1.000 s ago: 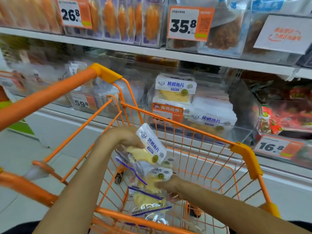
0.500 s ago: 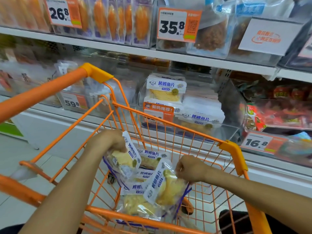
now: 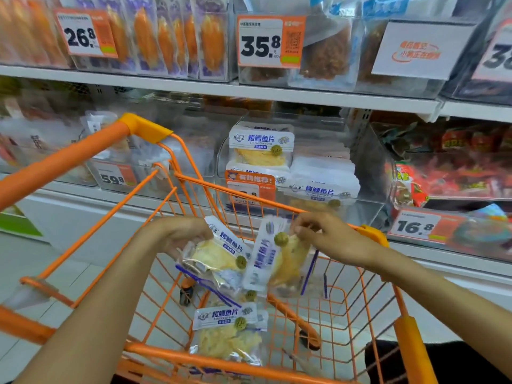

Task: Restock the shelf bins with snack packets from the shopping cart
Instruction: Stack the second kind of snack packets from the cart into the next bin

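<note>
Fish-fillet snack packets, white header with blue print over a clear window of yellow strips, sit in three places. Left hand (image 3: 177, 234) grips one packet (image 3: 219, 253) by its upper left edge, fingers curled under it, holding it tilted above the basket of the orange shopping cart (image 3: 410, 345). Right hand (image 3: 329, 239) pinches a second packet (image 3: 282, 261) at its top, thumb and fingertips closed on the edge; this one hangs nearly upright with the header turned sideways, blurred. The two held packets overlap near their inner edges, between the hands. A third packet (image 3: 230, 333) lies flat low in the cart, header up, against the near wire rim, with at least one more partly hidden beneath the held ones.

Beyond the cart's far rim, on the middle shelf, a clear shelf bin (image 3: 368, 173) holds the same packets: one standing at the back left, a stack lying to the right. An orange promotional tag (image 3: 250, 187) hangs on the bin front. Price tags read 59.8 (image 3: 112, 178) on the left, 16.8 (image 3: 414, 225) on the right beside red packets (image 3: 454, 178). Upper shelf: tags 26.8 (image 3: 80, 34) and 35.8 (image 3: 260, 45), orange-filled pouches in clear bins.
</note>
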A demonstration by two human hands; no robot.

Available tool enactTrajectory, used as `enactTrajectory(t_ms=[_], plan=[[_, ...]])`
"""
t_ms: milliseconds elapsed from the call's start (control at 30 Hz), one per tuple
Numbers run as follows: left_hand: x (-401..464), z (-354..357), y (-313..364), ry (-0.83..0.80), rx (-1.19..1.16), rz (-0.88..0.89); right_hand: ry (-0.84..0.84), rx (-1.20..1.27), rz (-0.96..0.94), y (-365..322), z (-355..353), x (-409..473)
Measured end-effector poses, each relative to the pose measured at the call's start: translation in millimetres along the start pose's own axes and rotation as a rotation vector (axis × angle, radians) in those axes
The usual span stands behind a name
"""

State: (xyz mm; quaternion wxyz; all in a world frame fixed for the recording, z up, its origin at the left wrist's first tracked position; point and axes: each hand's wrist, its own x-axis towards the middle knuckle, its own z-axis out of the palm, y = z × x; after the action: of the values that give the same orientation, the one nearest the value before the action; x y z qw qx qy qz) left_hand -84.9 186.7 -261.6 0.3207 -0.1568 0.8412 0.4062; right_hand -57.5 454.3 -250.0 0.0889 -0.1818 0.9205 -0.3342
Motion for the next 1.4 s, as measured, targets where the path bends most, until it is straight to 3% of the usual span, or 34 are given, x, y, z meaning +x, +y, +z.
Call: enactTrajectory(t_ms=[133, 267, 400, 667, 800, 967, 1133, 1267, 1400], plan=[[-2.2, 4.6, 7.7, -0.052, -0.188, 0.057, 0.046, 0.697, 0.401, -10.7, 14.6, -6.6], [-0.7, 3.5, 13.1, -0.121, -0.31, 0.086, 0.21, 1.02, 0.621, -18.8, 36.6, -3.6], [-4.6, 11.6, 19.2, -0.039, -0.355, 0.088, 0.193, 1.309, 0.741, -32.5, 45.2, -3.4], [-14.8, 22.8, 20.2, 0.107, -0.398, 0.219, 0.38, 1.232, 0.819, -43.1, 73.8, 1.3], [-27.2, 41.1, 23.8, 0.189, -0.407, 0.47, 0.47, 1.207, 0.767, -41.0, 81.5, 5.7], [-27.3, 48.9, 23.3, 0.103, -0.219, 0.626, 0.453, 1.136, 0.721, -34.8, 81.6, 1.1], [-30.0, 35.6, 24.6, -0.037, -0.153, 0.633, 0.321, 1.157, 0.556, -48.8, 61.9, -27.5], [-47.6, 17.3, 19.5, -0.013, -0.17, 0.648, 0.428, 1.019, 0.324, -60.8, 44.6, -43.5], [-59.7, -4.2, 43.3, 0.018, -0.15, 0.859, 0.528, 0.774, 0.121, -63.5, 6.5, -24.3]])
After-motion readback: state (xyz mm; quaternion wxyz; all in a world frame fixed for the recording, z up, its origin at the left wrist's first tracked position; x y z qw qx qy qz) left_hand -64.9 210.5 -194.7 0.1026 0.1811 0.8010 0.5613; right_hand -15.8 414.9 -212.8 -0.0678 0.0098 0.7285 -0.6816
